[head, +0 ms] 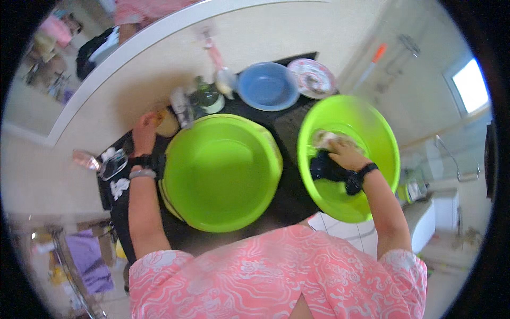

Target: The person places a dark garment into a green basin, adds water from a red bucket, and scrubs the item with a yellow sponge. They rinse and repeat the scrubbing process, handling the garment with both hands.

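Note:
My right hand (348,155) reaches into the lime-green plastic basin (392,159) on the right. Its fingers lie apart on top of a wet, light-coloured cloth (322,139). A dark cloth (326,167) is bunched below the hand, beside the wrist. At the back left, my left hand (145,125) is by a small orange-brown item (160,117) at a tan, rounded object (167,127). Blur hides whether its fingers grip the item. Between my arms stands another lime-green basin (223,183), which seems to hold clear water.
Along the wall are a green bottle (209,99), a pink-handled brush (217,60), a blue basin (269,85) and a patterned plate (312,77). Crumpled white tissue (119,187) lies on the black countertop (293,195). A framed mirror (95,91) hangs above.

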Tool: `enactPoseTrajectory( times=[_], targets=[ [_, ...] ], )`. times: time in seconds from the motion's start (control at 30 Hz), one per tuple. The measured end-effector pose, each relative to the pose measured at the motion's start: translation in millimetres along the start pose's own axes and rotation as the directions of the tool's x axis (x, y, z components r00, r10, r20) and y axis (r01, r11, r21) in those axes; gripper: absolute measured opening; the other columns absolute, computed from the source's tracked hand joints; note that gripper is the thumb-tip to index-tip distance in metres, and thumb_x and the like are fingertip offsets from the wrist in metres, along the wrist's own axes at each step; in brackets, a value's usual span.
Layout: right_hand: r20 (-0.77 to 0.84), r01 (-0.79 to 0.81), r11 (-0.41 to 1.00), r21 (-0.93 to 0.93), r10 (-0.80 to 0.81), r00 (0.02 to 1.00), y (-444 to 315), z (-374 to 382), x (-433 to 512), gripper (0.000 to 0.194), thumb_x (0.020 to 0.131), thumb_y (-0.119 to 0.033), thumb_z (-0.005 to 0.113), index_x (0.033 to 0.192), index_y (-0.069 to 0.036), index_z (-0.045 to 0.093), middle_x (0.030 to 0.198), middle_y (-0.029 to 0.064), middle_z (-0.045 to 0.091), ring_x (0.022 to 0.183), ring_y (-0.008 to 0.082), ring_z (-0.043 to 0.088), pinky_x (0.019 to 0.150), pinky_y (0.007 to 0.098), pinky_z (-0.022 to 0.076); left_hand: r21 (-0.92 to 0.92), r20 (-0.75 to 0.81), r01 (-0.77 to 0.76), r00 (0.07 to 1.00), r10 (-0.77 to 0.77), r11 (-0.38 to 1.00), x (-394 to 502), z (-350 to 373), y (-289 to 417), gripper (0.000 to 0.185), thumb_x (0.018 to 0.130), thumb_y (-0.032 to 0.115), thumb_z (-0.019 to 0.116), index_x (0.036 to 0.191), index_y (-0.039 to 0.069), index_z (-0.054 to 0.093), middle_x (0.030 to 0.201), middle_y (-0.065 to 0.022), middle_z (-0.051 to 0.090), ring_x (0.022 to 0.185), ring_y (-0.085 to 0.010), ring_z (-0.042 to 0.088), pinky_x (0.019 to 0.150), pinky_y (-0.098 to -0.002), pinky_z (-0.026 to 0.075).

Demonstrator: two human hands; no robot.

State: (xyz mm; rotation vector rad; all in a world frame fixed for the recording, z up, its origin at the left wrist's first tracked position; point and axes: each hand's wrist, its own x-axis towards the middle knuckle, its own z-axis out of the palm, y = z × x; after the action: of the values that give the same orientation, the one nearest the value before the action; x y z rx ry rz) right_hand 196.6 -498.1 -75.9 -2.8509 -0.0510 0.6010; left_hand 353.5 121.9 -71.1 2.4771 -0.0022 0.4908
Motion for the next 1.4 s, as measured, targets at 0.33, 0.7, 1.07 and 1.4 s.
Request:
enactPoseTrajectory(
  times=[0.33,0.7,1.07,1.4],
  targets=[
    [-0.163,0.038,0.982,0.187,-0.007,0.987,-12,6,30,0.036,0.088,-0.032,0.055,0.116,-0.009,0.061,0.137,0.0242,0.038,0.125,0.0417,0.037,0.104,0.0489,0.0311,0.109,-0.016,0.158,0.987,-0.157,0.981,8,-13,-2,0.021,0.087,0.021,0.057,0.101,0.008,0.065,0.091,-0.0124,0.068,0.086,-0.0270,0.065,0.076,-0.0358,0.050],
    [-0.399,-0.057,0.998,0.038,0.067,0.914,9,12,45,0.048,0.070,-0.020,0.070,0.116,-0.010,0.059,0.124,0.0219,0.047,0.116,0.0437,0.042,0.099,0.0515,0.0358,0.292,0.069,0.082,0.992,-0.106,0.953,31,8,1,0.024,0.082,0.019,0.055,0.102,0.009,0.064,0.099,-0.0171,0.065,0.093,-0.0331,0.061,0.078,-0.0433,0.049],
    [-0.147,-0.069,0.997,0.028,0.072,0.986,-15,9,37,0.065,0.078,-0.050,0.063,0.133,-0.020,0.047,0.148,0.0247,0.020,0.135,0.0498,0.013,0.110,0.0553,0.0150,0.378,0.257,-0.260,0.952,0.169,0.889,44,14,4,0.028,0.070,0.016,0.067,0.098,0.017,0.067,0.094,-0.0153,0.062,0.089,-0.0353,0.059,0.078,-0.0435,0.050],
    [-0.186,0.025,1.000,-0.018,-0.027,0.982,6,8,47,0.039,0.085,-0.028,0.058,0.121,-0.013,0.059,0.140,0.0253,0.035,0.132,0.0473,0.025,0.109,0.0519,0.0229,0.003,0.089,0.033,0.995,-0.033,0.999,53,-2,4,0.013,0.084,0.016,0.062,0.090,0.005,0.060,0.088,-0.0090,0.060,0.082,-0.0241,0.060,0.071,-0.0346,0.051]
  ],
)
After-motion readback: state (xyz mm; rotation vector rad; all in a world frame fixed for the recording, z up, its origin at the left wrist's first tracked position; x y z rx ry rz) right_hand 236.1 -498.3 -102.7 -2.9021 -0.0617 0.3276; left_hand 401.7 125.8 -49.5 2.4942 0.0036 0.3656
